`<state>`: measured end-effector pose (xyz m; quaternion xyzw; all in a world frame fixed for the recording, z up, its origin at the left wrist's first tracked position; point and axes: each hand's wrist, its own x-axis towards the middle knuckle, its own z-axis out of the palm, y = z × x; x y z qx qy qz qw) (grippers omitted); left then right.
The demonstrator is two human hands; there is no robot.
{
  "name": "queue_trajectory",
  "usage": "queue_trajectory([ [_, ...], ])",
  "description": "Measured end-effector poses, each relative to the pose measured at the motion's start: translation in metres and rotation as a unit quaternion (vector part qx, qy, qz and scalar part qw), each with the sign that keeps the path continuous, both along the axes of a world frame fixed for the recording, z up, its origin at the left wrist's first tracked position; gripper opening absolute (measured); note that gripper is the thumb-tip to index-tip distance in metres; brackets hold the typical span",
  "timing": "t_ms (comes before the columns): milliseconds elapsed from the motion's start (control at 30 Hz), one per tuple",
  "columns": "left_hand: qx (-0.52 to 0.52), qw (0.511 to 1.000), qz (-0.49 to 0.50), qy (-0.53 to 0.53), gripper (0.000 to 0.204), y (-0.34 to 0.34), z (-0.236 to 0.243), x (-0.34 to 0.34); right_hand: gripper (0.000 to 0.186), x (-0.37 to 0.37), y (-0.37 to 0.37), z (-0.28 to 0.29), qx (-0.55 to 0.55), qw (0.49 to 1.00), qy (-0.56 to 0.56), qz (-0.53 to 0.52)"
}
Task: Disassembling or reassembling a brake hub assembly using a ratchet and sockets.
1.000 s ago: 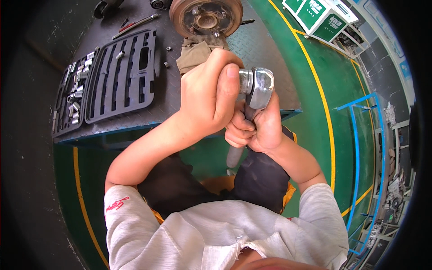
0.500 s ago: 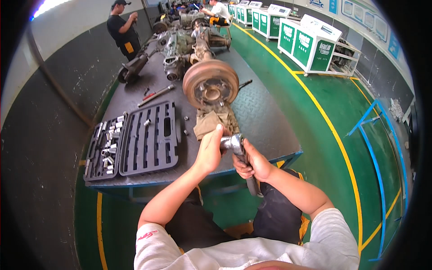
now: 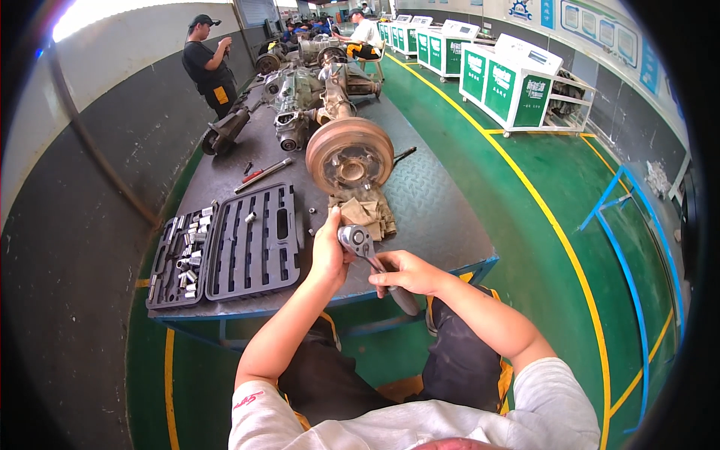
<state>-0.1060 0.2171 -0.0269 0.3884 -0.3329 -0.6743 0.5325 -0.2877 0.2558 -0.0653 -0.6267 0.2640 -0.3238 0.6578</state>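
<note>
I locate the ratchet wrench [image 3: 358,240] at the centre of the frame. My left hand [image 3: 328,251] holds its chrome head; my right hand [image 3: 409,273] grips the handle. An open socket case [image 3: 255,289] occupies the left, a cloth [image 3: 366,215] just above centre.

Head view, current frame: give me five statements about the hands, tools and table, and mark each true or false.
1. The left hand is at the head of the ratchet wrench. True.
2. The right hand is empty. False: it holds the ratchet wrench by its handle.
3. The socket case is shut. False: it lies open, with loose sockets in its left half.
4. A tan cloth lies on the table, on the near side of the rusty drum. True.
5. The white-and-green cabinets stand left of the table. False: they stand to its right.
</note>
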Motion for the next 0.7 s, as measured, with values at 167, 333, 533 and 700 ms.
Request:
queue_trajectory([
  [167, 0.004, 0.996, 0.071, 0.059, 0.033, -0.014, 0.006, 0.014, 0.048, -0.007, -0.013, -0.010, 0.058, 0.990, 0.129, 0.007],
  [333, -0.041, 0.980, 0.106, 0.166, 0.046, -0.030, 0.006, 0.024, 0.072, -0.024, -0.029, -0.011, 0.232, 0.973, -0.021, -0.002],
  [533, -0.030, 0.965, 0.134, 0.225, 0.040, -0.034, 0.002, 0.023, 0.027, -0.033, -0.041, -0.016, 0.289, 0.879, -0.261, -0.276],
  [700, -0.036, 0.978, 0.041, 0.200, 0.030, -0.051, -0.018, -0.007, 0.030, -0.032, -0.070, -0.002, 0.351, 0.750, -0.376, -0.415],
])
